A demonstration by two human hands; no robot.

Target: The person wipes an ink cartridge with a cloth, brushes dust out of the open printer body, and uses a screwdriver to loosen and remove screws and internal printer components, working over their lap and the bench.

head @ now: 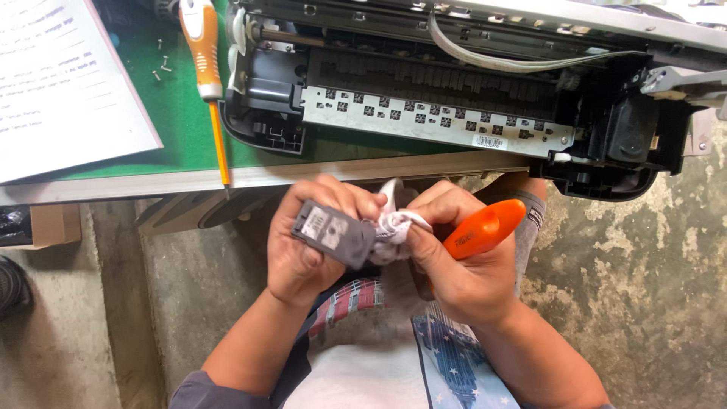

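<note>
My left hand (303,242) grips a small dark grey ink cartridge (335,235) with a white label on its side. My right hand (454,261) presses a crumpled white cloth (394,226) against the cartridge's end and also holds an orange tool handle (485,227) that sticks out to the right. Both hands are close together below the table's front edge, over my lap.
An opened printer (454,91) with its black inner frame and a white flat cable exposed lies on the green table (182,121). An orange-handled screwdriver (204,53) lies left of it, beside a few loose screws (160,67) and a printed sheet (60,91). Concrete floor lies below.
</note>
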